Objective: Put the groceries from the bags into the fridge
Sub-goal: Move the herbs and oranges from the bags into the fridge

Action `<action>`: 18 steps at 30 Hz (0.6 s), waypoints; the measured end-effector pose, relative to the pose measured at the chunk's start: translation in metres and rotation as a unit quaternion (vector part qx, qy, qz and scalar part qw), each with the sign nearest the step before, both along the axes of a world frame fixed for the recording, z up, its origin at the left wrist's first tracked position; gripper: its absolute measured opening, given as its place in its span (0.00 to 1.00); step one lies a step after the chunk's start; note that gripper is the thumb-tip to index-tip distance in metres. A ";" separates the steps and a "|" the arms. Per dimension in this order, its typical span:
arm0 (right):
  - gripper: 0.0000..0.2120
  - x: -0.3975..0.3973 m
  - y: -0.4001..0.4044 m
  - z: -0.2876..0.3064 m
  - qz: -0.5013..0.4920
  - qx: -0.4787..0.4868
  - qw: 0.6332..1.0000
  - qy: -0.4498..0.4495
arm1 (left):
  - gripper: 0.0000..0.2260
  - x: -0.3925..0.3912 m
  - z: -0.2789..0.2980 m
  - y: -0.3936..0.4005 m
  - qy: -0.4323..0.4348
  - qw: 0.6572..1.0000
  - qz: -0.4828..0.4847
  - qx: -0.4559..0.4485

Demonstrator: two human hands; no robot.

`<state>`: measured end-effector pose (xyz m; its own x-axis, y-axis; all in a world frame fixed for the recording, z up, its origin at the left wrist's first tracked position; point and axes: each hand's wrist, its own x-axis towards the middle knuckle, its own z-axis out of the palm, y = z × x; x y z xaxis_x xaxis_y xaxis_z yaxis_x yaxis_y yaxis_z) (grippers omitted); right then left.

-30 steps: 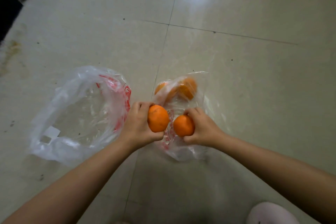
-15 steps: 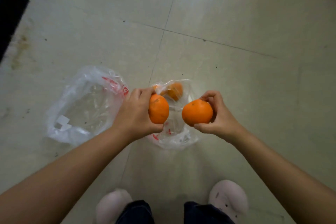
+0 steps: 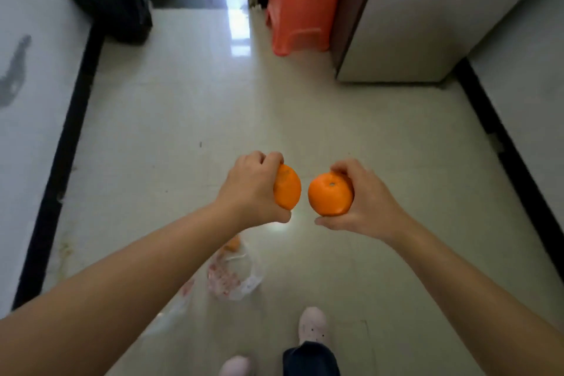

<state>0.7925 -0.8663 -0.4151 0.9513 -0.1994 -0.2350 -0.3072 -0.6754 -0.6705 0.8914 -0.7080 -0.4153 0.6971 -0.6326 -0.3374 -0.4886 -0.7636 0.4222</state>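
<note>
Orange fruit: 2 oranges, 1 in each hand, held side by side with a small gap between them, above the pale tiled floor (image 3: 183, 119).
Left hand (image 3: 253, 189): fingers curled round the left orange (image 3: 287, 188).
Right hand (image 3: 363, 201): fingers and thumb wrapped round the right orange (image 3: 329, 194).
Bag (image 3: 233, 276): clear plastic with red print, on the floor below the arms, another orange (image 3: 233, 243) in it.
Fridge (image 3: 427, 9): white, standing ahead on the right.
Stool (image 3: 302, 0): orange plastic, just left of the fridge.

Two bright orange oranges (image 3: 329, 194), a coral-red plastic stool (image 3: 300, 0), a black bag (image 3: 113, 0), pale pink shoes (image 3: 312, 325).
</note>
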 end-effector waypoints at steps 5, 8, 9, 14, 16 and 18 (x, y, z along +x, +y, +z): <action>0.43 -0.026 -0.105 0.163 -0.050 -0.110 0.990 -0.074 | 0.36 0.004 0.158 -0.122 -0.097 0.992 -0.068 -0.051; 0.40 -0.047 -0.184 0.245 -0.106 -0.152 0.975 -0.125 | 0.32 0.001 0.238 -0.208 -0.152 0.980 -0.080 -0.103; 0.40 -0.051 -0.211 0.268 -0.116 -0.172 0.967 -0.149 | 0.32 0.000 0.263 -0.237 -0.167 0.975 -0.087 -0.117; 0.34 -0.051 -0.347 0.370 -0.146 -0.230 0.937 -0.218 | 0.32 -0.003 0.363 -0.377 -0.219 0.956 -0.115 -0.158; 0.32 -0.045 -0.396 0.400 -0.145 -0.241 0.931 -0.233 | 0.33 -0.002 0.390 -0.425 -0.237 0.951 -0.118 -0.161; 0.31 -0.034 -0.442 0.425 -0.149 -0.252 0.922 -0.254 | 0.34 0.003 0.411 -0.472 -0.252 0.946 -0.108 -0.170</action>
<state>0.7587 -1.3085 0.0095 0.7989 -0.4312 0.4192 -0.2619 -0.8769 -0.4030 0.8942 -1.1800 -0.0040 0.5570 -0.7912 0.2525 -0.8229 -0.4846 0.2967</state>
